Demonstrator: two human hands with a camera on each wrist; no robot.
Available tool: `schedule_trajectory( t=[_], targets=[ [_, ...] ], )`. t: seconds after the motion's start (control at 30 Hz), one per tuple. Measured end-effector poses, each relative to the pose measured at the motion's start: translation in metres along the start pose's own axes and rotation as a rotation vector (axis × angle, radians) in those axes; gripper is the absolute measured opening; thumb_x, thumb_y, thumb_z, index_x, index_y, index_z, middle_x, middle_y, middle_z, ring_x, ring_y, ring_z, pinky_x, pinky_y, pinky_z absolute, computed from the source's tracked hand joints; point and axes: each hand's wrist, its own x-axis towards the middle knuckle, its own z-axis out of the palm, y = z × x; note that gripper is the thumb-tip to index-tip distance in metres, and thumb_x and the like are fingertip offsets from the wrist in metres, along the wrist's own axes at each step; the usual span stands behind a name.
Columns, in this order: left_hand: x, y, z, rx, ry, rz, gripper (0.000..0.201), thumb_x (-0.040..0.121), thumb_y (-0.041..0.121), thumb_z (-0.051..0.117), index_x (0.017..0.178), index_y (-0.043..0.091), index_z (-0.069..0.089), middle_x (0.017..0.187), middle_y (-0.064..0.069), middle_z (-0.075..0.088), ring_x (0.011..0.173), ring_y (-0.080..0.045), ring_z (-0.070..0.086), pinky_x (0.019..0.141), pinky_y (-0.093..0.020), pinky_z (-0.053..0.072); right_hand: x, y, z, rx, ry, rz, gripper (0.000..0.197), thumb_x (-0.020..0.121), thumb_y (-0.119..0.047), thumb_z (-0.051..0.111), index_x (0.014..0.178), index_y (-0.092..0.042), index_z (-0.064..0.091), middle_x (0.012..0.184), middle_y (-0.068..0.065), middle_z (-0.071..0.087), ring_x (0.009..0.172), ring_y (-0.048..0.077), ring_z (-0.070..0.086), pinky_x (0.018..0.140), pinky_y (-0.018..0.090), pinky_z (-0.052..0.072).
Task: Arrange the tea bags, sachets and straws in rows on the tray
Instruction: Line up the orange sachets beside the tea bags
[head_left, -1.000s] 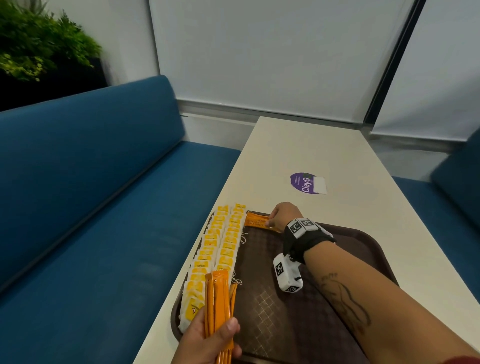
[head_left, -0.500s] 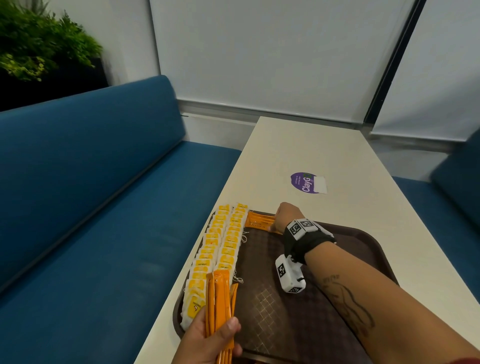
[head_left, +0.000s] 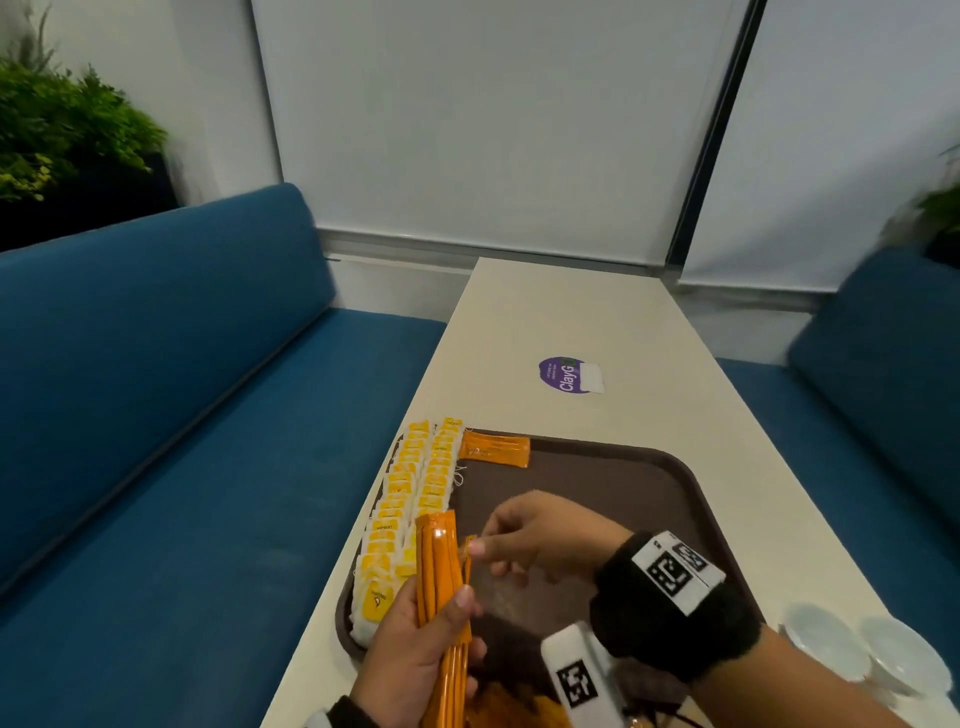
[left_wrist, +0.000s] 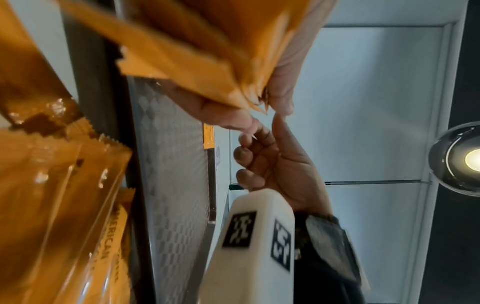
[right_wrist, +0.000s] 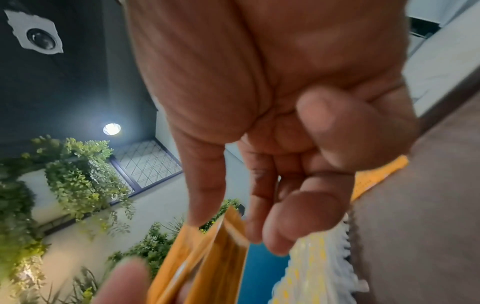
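Note:
A brown tray (head_left: 649, 483) lies on the white table. Two rows of yellow tea bags (head_left: 415, 499) run along its left side, and a few orange sachets (head_left: 496, 451) lie flat at its far left corner. My left hand (head_left: 431, 634) grips a bundle of orange stick sachets (head_left: 439, 566) upright over the tray's near left. My right hand (head_left: 488, 545) pinches the top end of one sachet in that bundle between thumb and forefinger. The right wrist view shows the sachet tops (right_wrist: 207, 267) at my fingertips (right_wrist: 202, 205), blurred. No straws show.
More orange sachets (head_left: 509, 701) lie loose at the tray's near edge, seen close in the left wrist view (left_wrist: 64, 185). White saucers (head_left: 857, 649) stand on the table right of the tray. A purple sticker (head_left: 569, 375) lies beyond it. Blue benches flank the table.
My right hand has left the sachets at the tray's far left corner and come back to the bundle in my left hand, taking hold of one sachet's top.

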Motion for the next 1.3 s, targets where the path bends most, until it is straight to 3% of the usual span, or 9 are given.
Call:
schedule_trajectory(
  t=[0.1, 0.2, 0.33, 0.47, 0.6, 0.7, 1.03, 1.2, 1.3],
  targets=[
    [-0.009, 0.0, 0.004, -0.031, -0.047, -0.007, 0.024, 0.082, 0.022, 0.061, 0.104, 0.026, 0.054, 0.08, -0.01, 0.064, 0.055, -0.022, 0.063, 0.043, -0.028, 0.048, -0.016, 0.014, 0.019, 0.179, -0.027, -0.009, 0.01, 0.089, -0.031, 0.063, 0.098, -0.028, 0.06, 0.096, -0.001, 0.066, 0.081, 0.015, 0.063, 0.07, 0.03, 0.052],
    [-0.017, -0.001, 0.006, -0.059, -0.083, -0.014, 0.024, 0.081, 0.023, 0.062, 0.104, 0.025, 0.055, 0.081, -0.011, 0.063, 0.058, -0.022, 0.063, 0.044, -0.028, 0.049, -0.027, 0.026, 0.031, 0.383, -0.054, -0.043, 0.012, 0.092, -0.018, 0.058, 0.103, -0.022, 0.06, 0.106, 0.007, 0.064, 0.095, 0.021, 0.062, 0.096, 0.041, 0.048],
    [-0.023, -0.004, 0.01, -0.084, -0.129, -0.019, 0.032, 0.076, 0.024, 0.064, 0.107, 0.025, 0.058, 0.072, -0.008, 0.062, 0.059, -0.023, 0.063, 0.042, -0.028, 0.049, -0.036, 0.032, 0.045, 0.827, -0.11, -0.045, 0.018, 0.091, -0.008, 0.056, 0.109, -0.006, 0.054, 0.104, 0.019, 0.056, 0.081, 0.022, 0.06, 0.073, 0.033, 0.053],
    [-0.026, -0.005, 0.007, -0.133, -0.189, -0.063, 0.035, 0.076, 0.024, 0.063, 0.11, 0.019, 0.055, 0.066, -0.008, 0.066, 0.058, -0.022, 0.064, 0.042, -0.027, 0.05, -0.04, 0.035, 0.047, 0.937, 0.002, -0.045, 0.024, 0.079, -0.013, 0.068, 0.098, -0.008, 0.055, 0.086, 0.011, 0.061, 0.077, 0.023, 0.061, 0.069, 0.033, 0.05],
    [-0.026, -0.01, 0.003, -0.121, -0.185, -0.077, 0.047, 0.069, 0.025, 0.064, 0.113, 0.014, 0.054, 0.079, -0.012, 0.07, 0.057, -0.023, 0.065, 0.042, -0.028, 0.051, -0.045, 0.032, 0.044, 0.894, 0.159, -0.015, 0.012, 0.085, -0.017, 0.064, 0.089, -0.012, 0.053, 0.063, 0.003, 0.058, 0.052, 0.011, 0.048, 0.043, 0.018, 0.031],
    [-0.024, -0.012, 0.001, -0.113, -0.164, -0.075, 0.048, 0.07, 0.025, 0.065, 0.116, 0.015, 0.053, 0.087, -0.014, 0.07, 0.06, -0.024, 0.065, 0.043, -0.029, 0.05, -0.045, 0.03, 0.043, 0.834, 0.26, -0.053, 0.01, 0.09, -0.015, 0.06, 0.091, -0.01, 0.051, 0.061, 0.0, 0.06, 0.05, 0.008, 0.05, 0.038, 0.015, 0.031],
    [-0.018, -0.011, 0.001, -0.007, -0.028, 0.026, 0.02, 0.086, 0.021, 0.06, 0.104, 0.02, 0.054, 0.082, -0.011, 0.064, 0.062, -0.022, 0.064, 0.045, -0.028, 0.051, -0.047, 0.022, 0.04, 0.698, 0.407, -0.051, 0.012, 0.098, -0.019, 0.048, 0.092, -0.009, 0.051, 0.072, 0.008, 0.06, 0.044, 0.006, 0.055, 0.04, 0.017, 0.036],
    [-0.015, -0.008, -0.001, 0.112, 0.067, 0.113, 0.026, 0.086, 0.023, 0.061, 0.109, 0.023, 0.049, 0.09, -0.013, 0.062, 0.071, -0.023, 0.063, 0.052, -0.03, 0.053, -0.051, 0.02, 0.035, 0.343, 0.485, -0.022, 0.014, 0.084, -0.014, 0.069, 0.077, -0.014, 0.058, 0.065, 0.0, 0.059, 0.05, 0.005, 0.053, 0.046, 0.016, 0.042],
    [-0.013, -0.003, 0.004, 0.266, 0.067, 0.203, 0.04, 0.085, 0.025, 0.063, 0.118, 0.029, 0.04, 0.103, -0.005, 0.059, 0.087, -0.023, 0.063, 0.057, -0.027, 0.053, -0.055, 0.01, 0.032, -0.028, 0.374, -0.017, 0.019, 0.077, -0.017, 0.076, 0.074, -0.019, 0.057, 0.072, -0.004, 0.058, 0.061, 0.006, 0.055, 0.056, 0.017, 0.046]
  ],
)
